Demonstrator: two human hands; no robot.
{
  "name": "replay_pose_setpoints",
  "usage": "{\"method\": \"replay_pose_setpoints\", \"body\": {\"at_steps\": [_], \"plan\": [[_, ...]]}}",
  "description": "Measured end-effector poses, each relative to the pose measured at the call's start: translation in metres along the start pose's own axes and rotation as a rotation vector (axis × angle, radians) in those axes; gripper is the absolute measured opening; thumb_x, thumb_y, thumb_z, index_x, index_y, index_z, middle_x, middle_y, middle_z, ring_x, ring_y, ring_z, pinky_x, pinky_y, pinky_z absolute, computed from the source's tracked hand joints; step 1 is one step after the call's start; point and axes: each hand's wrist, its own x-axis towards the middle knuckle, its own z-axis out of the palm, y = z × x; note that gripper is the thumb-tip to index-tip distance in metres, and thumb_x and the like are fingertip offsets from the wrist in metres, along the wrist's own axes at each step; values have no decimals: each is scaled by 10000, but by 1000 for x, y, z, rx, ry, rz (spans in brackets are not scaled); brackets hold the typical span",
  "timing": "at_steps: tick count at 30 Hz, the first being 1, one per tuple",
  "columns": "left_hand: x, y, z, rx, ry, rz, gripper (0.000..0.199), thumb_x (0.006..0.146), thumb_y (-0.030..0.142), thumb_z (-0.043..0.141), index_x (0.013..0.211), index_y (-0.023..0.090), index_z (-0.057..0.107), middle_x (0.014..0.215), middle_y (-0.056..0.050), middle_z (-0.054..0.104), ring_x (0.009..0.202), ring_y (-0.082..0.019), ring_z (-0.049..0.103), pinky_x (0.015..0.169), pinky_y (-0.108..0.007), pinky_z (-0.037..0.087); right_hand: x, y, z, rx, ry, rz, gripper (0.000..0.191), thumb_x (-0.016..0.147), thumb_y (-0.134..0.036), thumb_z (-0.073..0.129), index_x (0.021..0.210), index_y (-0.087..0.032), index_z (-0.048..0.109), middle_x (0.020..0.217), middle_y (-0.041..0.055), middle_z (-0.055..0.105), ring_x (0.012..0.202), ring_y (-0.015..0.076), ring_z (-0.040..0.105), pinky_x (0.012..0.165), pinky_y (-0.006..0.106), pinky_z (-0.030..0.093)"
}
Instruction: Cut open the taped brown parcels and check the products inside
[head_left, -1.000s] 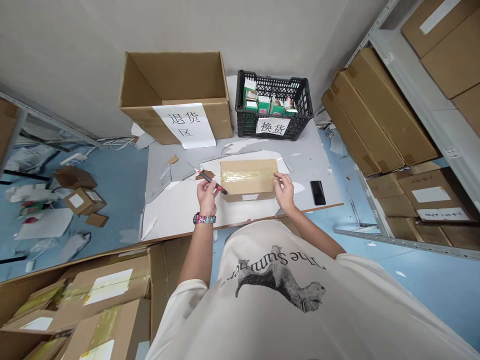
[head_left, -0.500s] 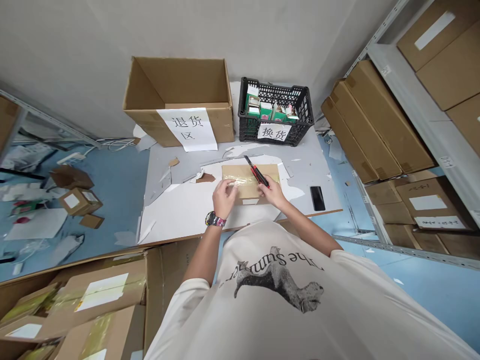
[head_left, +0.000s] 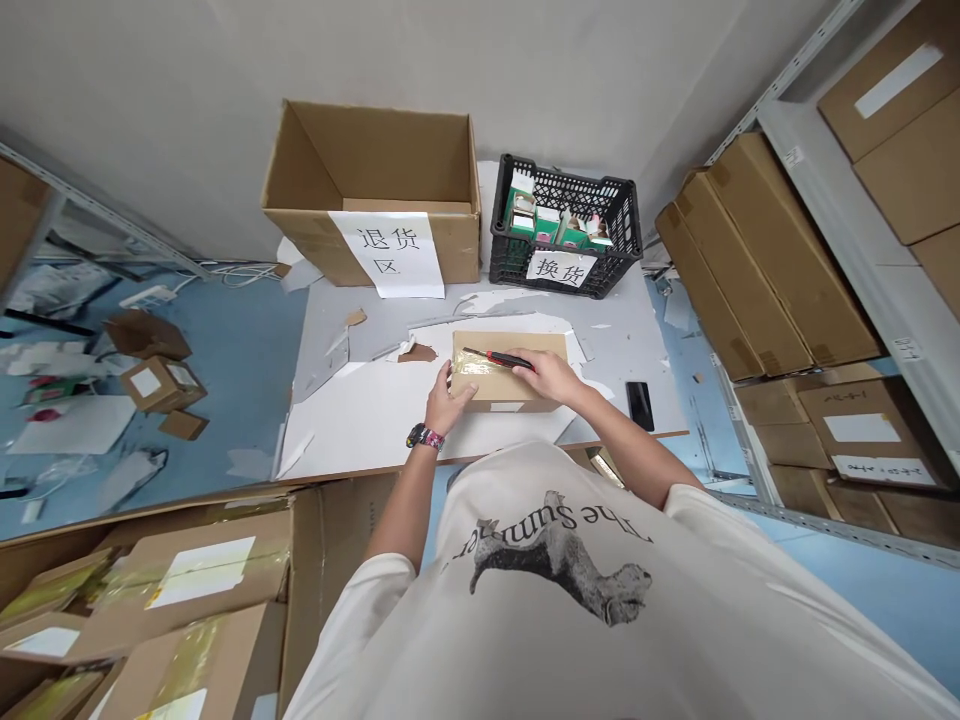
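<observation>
Head view: a red-and-black box cutter [head_left: 504, 359] is gripped in the right hand [head_left: 551, 376], its blade held over the tape [head_left: 474, 367] on a cardboard parcel [head_left: 517, 386]. The left hand [head_left: 452, 402] is laid open against the parcel's near left corner. The parcel is resting on a white sheet [head_left: 360, 430]. A phone [head_left: 639, 405] is lying to the right, and an open carton [head_left: 371, 160] and a black crate [head_left: 566, 200] are placed beyond.

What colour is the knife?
The knife is red and black. It shows best in the head view.
</observation>
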Motion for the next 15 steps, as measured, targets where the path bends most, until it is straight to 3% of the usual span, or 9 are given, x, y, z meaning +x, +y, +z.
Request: {"method": "replay_pose_setpoints", "body": {"at_steps": [8,15], "plan": [[9,-1,7,112,75,-33,672,813,464,972,1417,281,741,1347,-125,833,1150,-355,791,1148,-522,591,26,-18,-11,-308,-170,6,432,1183,-305,562,1579,-288,737,1436,104,851,1279,335,795,1092,406,562],[16,-4,31,36,251,-91,403,924,440,848,1268,280,712,1355,-121,818,1267,-361,762,1177,-509,557,39,-19,-15,-468,-228,76,373,1134,-219,534,1434,-220,754,1318,151,867,1230,359,789,1012,408,555]]}}
